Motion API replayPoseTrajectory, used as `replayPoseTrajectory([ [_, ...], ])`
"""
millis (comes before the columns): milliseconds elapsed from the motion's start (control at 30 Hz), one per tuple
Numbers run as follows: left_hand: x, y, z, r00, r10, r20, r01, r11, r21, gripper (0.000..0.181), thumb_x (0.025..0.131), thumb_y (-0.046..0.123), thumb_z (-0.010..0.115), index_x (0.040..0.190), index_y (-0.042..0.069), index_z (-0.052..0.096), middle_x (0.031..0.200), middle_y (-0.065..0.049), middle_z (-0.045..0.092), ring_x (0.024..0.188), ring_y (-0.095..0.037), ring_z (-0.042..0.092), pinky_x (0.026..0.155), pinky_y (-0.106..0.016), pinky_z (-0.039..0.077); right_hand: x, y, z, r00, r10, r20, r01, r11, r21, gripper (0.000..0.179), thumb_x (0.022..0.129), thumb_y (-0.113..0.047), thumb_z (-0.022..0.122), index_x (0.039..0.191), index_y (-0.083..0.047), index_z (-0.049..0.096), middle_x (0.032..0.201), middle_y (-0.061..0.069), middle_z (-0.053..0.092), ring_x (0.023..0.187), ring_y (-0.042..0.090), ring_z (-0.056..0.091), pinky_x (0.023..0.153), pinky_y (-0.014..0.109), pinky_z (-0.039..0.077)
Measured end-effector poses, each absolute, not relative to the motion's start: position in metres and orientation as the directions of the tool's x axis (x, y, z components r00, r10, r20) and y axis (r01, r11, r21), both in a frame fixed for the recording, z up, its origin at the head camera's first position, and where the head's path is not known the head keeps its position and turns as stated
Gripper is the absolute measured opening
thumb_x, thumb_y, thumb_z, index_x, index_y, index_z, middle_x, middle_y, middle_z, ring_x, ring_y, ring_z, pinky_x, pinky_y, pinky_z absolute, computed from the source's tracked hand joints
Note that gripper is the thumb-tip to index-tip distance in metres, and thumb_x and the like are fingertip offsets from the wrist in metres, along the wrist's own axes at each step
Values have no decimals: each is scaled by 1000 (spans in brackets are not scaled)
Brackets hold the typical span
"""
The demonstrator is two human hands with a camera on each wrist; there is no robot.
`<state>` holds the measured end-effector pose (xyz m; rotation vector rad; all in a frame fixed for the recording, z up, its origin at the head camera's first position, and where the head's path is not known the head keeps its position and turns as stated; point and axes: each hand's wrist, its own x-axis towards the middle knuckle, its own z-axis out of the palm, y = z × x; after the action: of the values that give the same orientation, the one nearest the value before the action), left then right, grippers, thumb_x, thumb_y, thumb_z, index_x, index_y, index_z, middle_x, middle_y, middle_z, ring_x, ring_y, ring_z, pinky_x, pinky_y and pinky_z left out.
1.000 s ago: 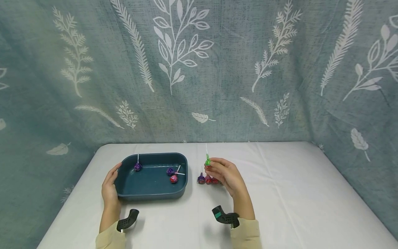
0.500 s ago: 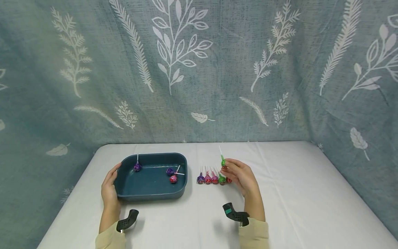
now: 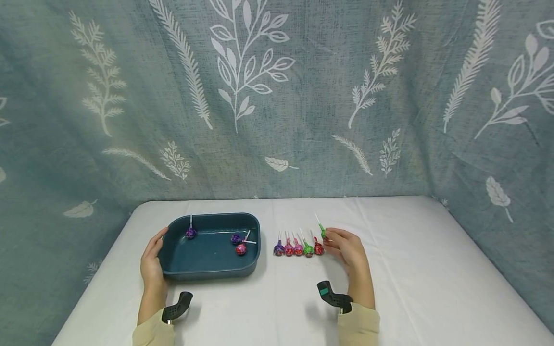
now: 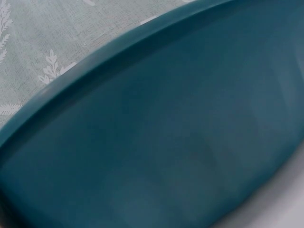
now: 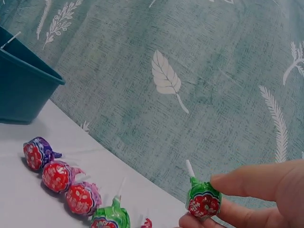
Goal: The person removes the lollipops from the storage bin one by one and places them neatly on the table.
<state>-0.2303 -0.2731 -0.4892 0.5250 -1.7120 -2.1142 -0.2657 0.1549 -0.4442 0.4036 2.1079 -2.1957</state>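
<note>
My right hand [image 3: 346,247] pinches a green-wrapped lollipop [image 5: 204,202] between thumb and fingers, its white stick pointing up, above the table at the right end of a row. That row has a purple lollipop [image 3: 279,249], two pink ones [image 3: 289,248], a green one [image 3: 308,250] and a red one [image 3: 318,248]. My left hand [image 3: 152,264] rests against the left end of a dark teal tray [image 3: 207,275], fingers fairly straight along its outer wall. Inside the tray lie a purple lollipop [image 3: 191,232] at the back left, and another purple one [image 3: 236,238] and a pink-red one [image 3: 241,249] at the right.
A white cloth [image 3: 415,269] covers the table. Behind it hangs a blue-green curtain [image 3: 311,120] with white leaf prints. Each wrist bears a black camera mount [image 3: 334,296]. The tray's interior [image 4: 166,133] fills most of the left wrist view.
My right hand has moved right along the row with the green lollipop and lowered slightly, uncovering the green and red lollipops in the row. The left hand and tray stay put.
</note>
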Motion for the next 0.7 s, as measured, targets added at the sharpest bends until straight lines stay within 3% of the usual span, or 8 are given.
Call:
replayPoseTrajectory([
  [167,-231,-273,-489,-864,-500,-60,50,-204,978,43,105,31,32,139,18,53,150,6,39,142,-11,20,115,-36,1,-267,158,-450,-957,178,-227,237,32,-971,37,96,-12,58,125,11,54,114,20,59,93,25,62,86,36,53],
  [367,-231,-274,-490,-864,-500,-59,48,-200,979,43,105,30,30,140,17,53,150,6,38,143,-12,19,115,-37,1,-267,161,-459,-941,268,-206,259,178,-949,29,92,-8,62,114,11,61,94,16,66,75,14,62,72,29,56],
  [700,-231,-274,-491,-864,-501,-58,51,-201,978,43,105,30,30,140,17,53,151,5,38,143,-12,19,115,-38,-1,-266,158,-458,-935,266,-234,304,267,-914,26,90,-12,64,106,8,67,85,12,67,68,13,60,64,25,54],
])
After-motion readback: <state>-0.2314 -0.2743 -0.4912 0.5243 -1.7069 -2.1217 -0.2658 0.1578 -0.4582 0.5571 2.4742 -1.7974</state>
